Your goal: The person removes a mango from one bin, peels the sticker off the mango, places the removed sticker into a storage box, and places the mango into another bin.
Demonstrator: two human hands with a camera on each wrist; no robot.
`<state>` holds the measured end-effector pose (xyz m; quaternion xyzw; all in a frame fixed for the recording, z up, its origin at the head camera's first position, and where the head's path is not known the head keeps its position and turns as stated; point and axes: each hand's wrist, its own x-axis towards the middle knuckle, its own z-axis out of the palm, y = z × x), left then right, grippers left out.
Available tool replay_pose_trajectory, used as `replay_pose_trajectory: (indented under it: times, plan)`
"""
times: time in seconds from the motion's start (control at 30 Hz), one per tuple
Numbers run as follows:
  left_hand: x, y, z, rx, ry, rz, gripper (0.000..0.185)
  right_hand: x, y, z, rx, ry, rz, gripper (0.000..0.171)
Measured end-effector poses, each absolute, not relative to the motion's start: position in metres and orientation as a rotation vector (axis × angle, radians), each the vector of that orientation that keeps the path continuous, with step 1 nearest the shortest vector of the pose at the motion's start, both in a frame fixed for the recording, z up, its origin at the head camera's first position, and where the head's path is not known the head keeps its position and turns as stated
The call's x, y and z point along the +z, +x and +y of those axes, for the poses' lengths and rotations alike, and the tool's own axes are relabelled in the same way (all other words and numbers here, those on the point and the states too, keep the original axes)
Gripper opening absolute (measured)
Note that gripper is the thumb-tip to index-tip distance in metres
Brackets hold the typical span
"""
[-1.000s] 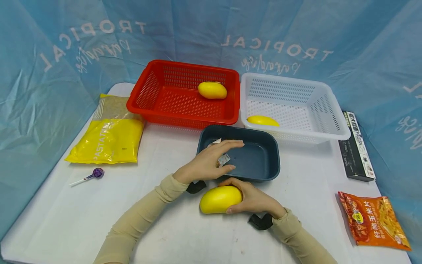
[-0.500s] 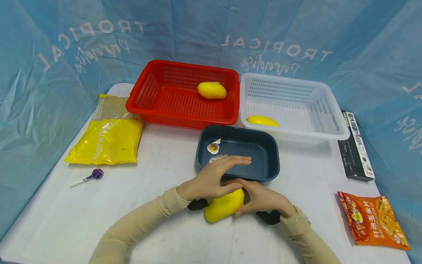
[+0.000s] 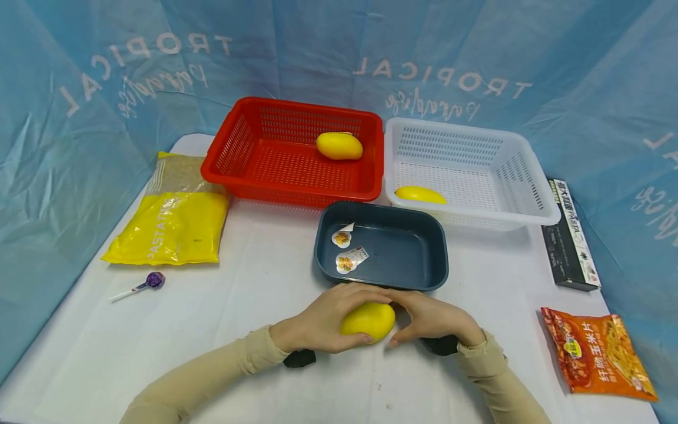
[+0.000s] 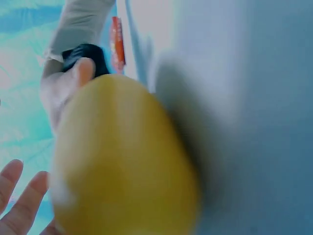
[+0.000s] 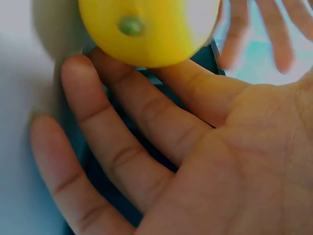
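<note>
A yellow mango (image 3: 368,322) is on the white cloth in front of the dark blue tub (image 3: 392,282). My left hand (image 3: 331,318) curls round its left side, fingers over the far side and thumb along the near side. At the mango's other end is my right hand (image 3: 431,318), its fingers loosely bent and spread. The right wrist view shows the mango's green stem end (image 5: 131,25) close to those fingers; whether they touch it, I cannot tell. In the left wrist view the mango (image 4: 122,156) hides most of the left hand.
A red basket (image 3: 291,197) and a white basket (image 3: 477,219) at the back each hold a mango. Two stickers lie in the tub. To the left are a yellow pasta bag (image 3: 175,227) and a lollipop (image 3: 153,280); to the right, a black box (image 3: 569,247) and an orange packet (image 3: 598,353).
The right hand gripped the mango earlier and turned it; its fingers have since loosened. My left hand came down from above the tub and now holds the mango's left side.
</note>
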<state>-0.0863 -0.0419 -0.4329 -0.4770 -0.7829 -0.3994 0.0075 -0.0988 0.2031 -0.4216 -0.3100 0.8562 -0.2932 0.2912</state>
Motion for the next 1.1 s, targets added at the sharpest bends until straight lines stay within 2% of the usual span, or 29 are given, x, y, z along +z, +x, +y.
replay_pose_trajectory:
  times: [0.2, 0.57, 1.1]
  plan:
    - [-0.443, -0.086, -0.05, -1.284, -1.451, -2.56, 0.062, -0.417, -0.099, 0.204, -0.764, -0.84, 2.263, 0.076]
    - [-0.451, -0.089, -0.053, -1.363, -1.478, -2.632, 0.058, -0.405, -0.096, 0.204, -0.753, -0.852, 2.225, 0.072]
    - [-0.454, -0.091, -0.053, -1.334, -1.48, -2.741, 0.063, -0.374, -0.089, 0.212, -0.776, -0.913, 2.258, 0.066]
